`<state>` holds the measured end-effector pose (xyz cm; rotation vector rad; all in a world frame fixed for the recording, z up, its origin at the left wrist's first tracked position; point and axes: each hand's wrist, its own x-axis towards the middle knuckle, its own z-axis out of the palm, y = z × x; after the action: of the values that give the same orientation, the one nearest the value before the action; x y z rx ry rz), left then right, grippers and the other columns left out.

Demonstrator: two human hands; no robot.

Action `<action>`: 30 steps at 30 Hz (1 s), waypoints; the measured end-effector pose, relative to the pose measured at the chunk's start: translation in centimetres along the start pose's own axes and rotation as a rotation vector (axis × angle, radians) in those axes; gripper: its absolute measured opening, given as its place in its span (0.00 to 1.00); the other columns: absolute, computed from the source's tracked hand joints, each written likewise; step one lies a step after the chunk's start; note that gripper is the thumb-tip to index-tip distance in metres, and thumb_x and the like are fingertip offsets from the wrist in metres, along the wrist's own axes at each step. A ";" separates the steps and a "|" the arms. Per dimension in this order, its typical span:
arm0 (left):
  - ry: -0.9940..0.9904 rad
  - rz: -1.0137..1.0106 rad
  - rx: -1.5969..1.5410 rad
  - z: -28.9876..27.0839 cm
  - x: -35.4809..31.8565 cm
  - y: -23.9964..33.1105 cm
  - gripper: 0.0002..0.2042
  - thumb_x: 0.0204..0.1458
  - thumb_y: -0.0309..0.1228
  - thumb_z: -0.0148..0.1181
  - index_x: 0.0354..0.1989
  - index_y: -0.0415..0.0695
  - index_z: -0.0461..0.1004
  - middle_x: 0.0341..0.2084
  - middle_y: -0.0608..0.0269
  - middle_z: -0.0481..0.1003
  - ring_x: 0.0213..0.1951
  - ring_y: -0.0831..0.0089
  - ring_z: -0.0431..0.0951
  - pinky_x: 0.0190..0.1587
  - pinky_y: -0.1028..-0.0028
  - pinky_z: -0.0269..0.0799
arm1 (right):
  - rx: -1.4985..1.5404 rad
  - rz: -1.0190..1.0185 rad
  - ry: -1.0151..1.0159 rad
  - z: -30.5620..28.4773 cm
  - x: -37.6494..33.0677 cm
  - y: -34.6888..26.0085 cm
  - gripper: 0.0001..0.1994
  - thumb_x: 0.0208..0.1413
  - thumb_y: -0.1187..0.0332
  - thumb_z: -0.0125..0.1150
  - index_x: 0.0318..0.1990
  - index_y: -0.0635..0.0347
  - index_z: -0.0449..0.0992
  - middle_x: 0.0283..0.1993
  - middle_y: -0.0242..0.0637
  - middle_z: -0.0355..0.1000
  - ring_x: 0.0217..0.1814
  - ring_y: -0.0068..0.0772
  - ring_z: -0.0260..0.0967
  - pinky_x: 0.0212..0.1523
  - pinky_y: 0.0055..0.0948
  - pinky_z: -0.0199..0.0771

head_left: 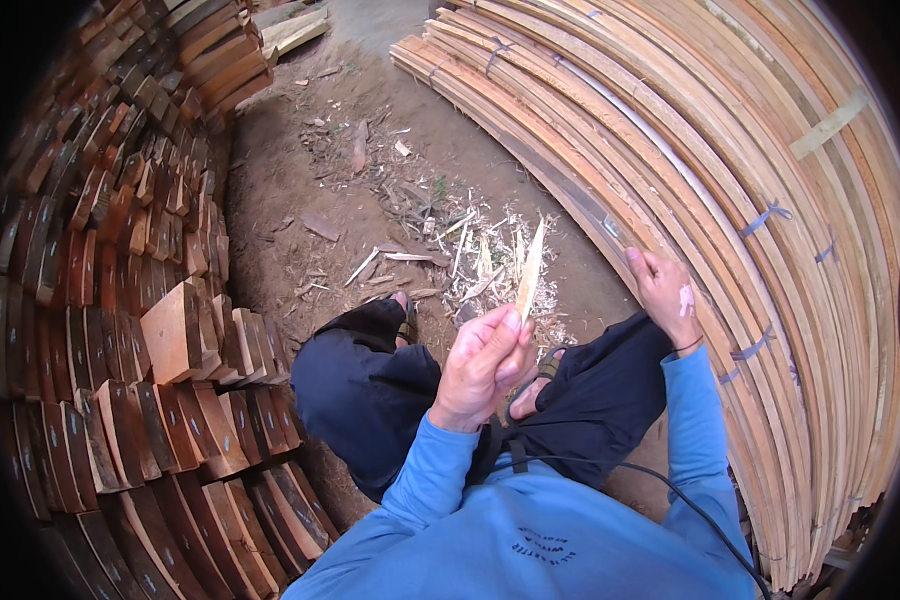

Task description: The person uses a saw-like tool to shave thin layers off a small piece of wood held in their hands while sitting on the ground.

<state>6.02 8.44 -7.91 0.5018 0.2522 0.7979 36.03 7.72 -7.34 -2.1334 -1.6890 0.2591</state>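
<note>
My left hand (485, 365) is closed round the lower end of a pale wood sliver (532, 268). The sliver points up and away from me, tapers to a sharp tip and is held above the ground between my knees. To the right, my right hand (662, 290) is at the near edge of a stack of long wooden strips (660, 150). Its fingers are curled, and what they hold, if anything, is hidden. Just beyond its fingertips, a small silvery object (611, 228) shows against the edge of the stack; its kind is unclear.
Short sawn wood blocks (170, 330) are piled high along the left. Wood shavings (510, 250) and bark chips (320, 225) litter the dirt ground before my sandalled feet. Blue-grey ties (765, 217) bind the strips. A black cable (660, 480) crosses my blue shirt.
</note>
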 end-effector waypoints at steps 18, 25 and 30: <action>0.070 0.019 -0.106 -0.8 0.0 -0.2 0.12 0.72 0.36 0.44 0.38 0.42 0.67 0.13 0.77 0.58 0.14 0.86 0.51 0.19 0.80 0.48 | 0.036 -0.098 -0.113 0.0 0.1 -1.4 0.28 0.67 0.49 0.55 0.22 0.65 0.71 0.18 0.54 0.58 0.19 0.54 0.53 0.24 0.45 0.56; 0.190 0.071 -0.122 -1.1 0.5 -0.2 0.12 0.72 0.36 0.44 0.37 0.42 0.66 0.13 0.77 0.57 0.14 0.87 0.51 0.19 0.81 0.47 | 0.228 -0.222 -0.229 -0.7 -1.8 -4.1 0.26 0.65 0.52 0.60 0.21 0.65 0.67 0.17 0.50 0.54 0.19 0.49 0.49 0.22 0.42 0.55; 0.136 0.060 -0.111 -1.0 0.2 -0.1 0.12 0.72 0.35 0.43 0.37 0.43 0.66 0.13 0.78 0.57 0.13 0.86 0.50 0.18 0.81 0.47 | 0.150 -0.248 -0.243 -0.8 -1.9 -4.6 0.25 0.62 0.52 0.62 0.22 0.65 0.69 0.18 0.53 0.60 0.20 0.55 0.58 0.22 0.43 0.58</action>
<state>5.84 8.88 -8.86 0.3521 0.3181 0.9008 31.79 6.61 -4.82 -1.8217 -1.9794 0.5704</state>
